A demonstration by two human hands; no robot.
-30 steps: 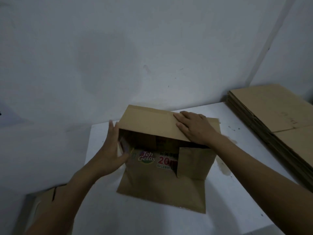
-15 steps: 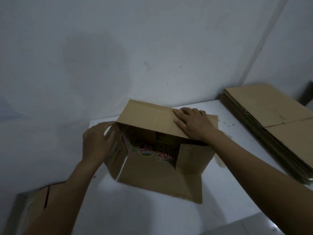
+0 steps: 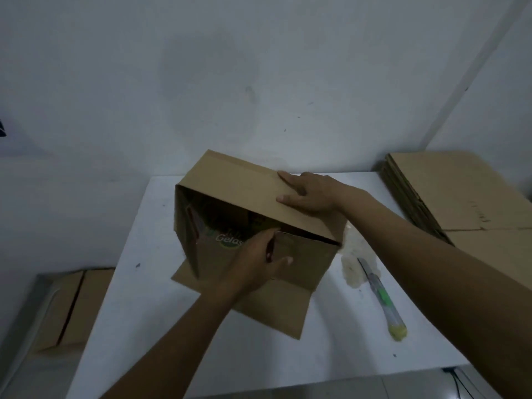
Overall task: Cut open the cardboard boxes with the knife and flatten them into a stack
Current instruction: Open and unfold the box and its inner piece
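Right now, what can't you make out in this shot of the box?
Head view.
Print inside the box: the left hand covers it beyond "Gelas".
Flattened stack: cut by the right edge, partly behind the right forearm.
Knife blade: blurred.
Cardboard at lower left: too dim to tell whether it is cut.

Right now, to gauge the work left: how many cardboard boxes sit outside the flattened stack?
2. One opened box on the white table; a second box low at left, off the table. Others may be hidden out of view.
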